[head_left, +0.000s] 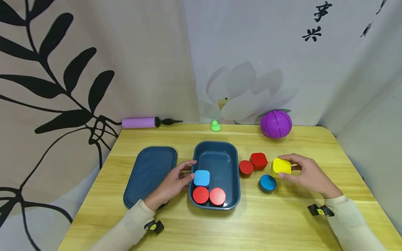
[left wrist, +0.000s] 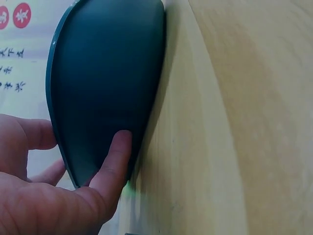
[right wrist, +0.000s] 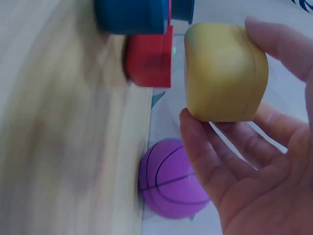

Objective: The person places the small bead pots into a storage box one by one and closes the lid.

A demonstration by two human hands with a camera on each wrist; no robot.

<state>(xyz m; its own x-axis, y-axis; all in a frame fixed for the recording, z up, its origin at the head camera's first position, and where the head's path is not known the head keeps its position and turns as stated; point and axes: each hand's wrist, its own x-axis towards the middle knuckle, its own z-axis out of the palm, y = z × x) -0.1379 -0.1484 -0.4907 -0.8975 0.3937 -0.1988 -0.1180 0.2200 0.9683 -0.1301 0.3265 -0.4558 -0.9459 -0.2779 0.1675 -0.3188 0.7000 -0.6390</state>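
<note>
Head view shows the right hand [head_left: 309, 174] pinching a yellow block [head_left: 281, 166] between thumb and curled fingers [right wrist: 215, 147], just above the table [head_left: 282, 216] and right of the dark blue tray [head_left: 233, 174]. The block is a squat square with rounded corners and a smooth, matte face, with a faint seam round its side in the right wrist view. It looks rigid and light, probably plastic, and not fragile; the smooth faces may slip a little, so opposite flat sides seem the surest place to hold it, as the hand does now.

The left hand [head_left: 176, 183] rests against the tray's left wall, fingers nearly straight, thumb on the outside, gripping nothing. Inside the tray lie a light blue square block [head_left: 201, 177] and two red round blocks [head_left: 208, 195]. On the table between tray and right hand sit a red round block [head_left: 246, 167], a red square block [head_left: 259, 160] and a blue round block [head_left: 268, 182].
</note>
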